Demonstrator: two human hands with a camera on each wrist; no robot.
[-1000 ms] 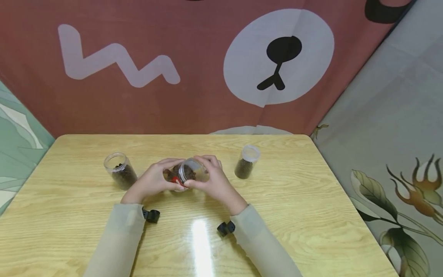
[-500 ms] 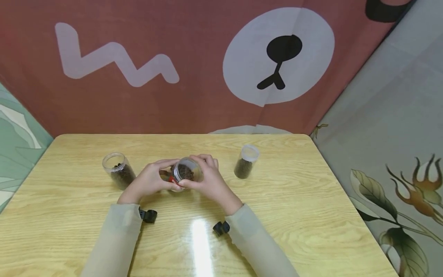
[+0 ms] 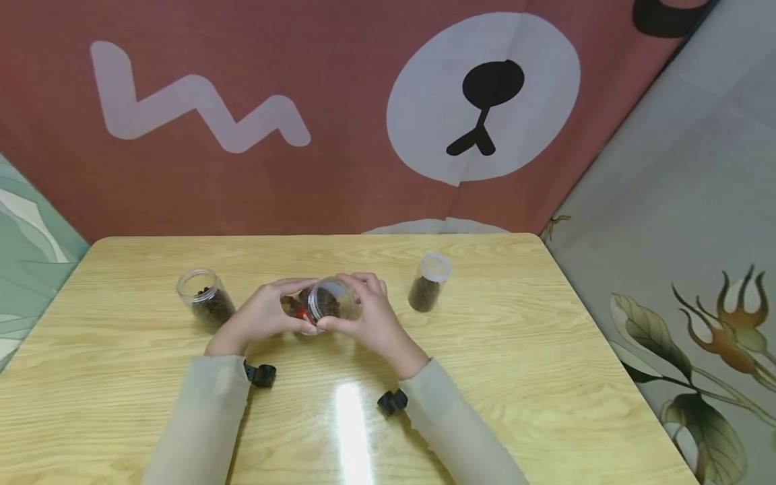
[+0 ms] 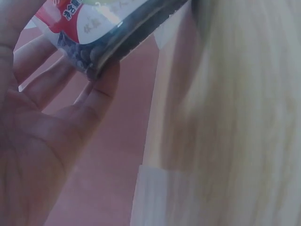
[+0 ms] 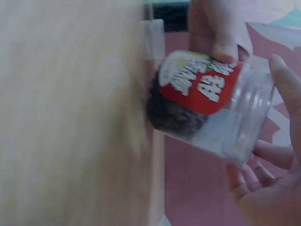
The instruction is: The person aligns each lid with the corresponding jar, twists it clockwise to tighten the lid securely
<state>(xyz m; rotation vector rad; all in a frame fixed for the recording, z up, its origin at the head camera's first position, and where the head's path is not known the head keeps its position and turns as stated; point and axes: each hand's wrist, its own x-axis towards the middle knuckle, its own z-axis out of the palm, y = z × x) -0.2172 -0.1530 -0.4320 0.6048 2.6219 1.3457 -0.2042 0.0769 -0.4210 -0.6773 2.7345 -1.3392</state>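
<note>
Mid-table in the head view, both hands hold a clear jar (image 3: pixel 343 296) partly filled with dark brown pieces. It leans to one side. My left hand (image 3: pixel 259 315) grips its labelled body between thumb and fingers; the left wrist view shows the red-and-white label (image 4: pixel 70 21) and fingers beneath the base. My right hand (image 3: pixel 382 327) is curled round the ribbed clear upper end. In the right wrist view the jar (image 5: pixel 188 120) lies tilted, its pieces gathered at the base end. Whether a clear lid covers the top, I cannot tell.
Left of the hands stands an open-looking clear jar (image 3: pixel 212 310) of dark beans. A second jar (image 3: pixel 424 293), with a whitish top and dark grains, stands to the right. The wooden table (image 3: pixel 515 377) ends at a red bear-print cloth (image 3: pixel 339 175).
The jar between the hands swung slightly left, then back right, with the right hand following it. The left hand stays on it. The whole view has shifted a little.
</note>
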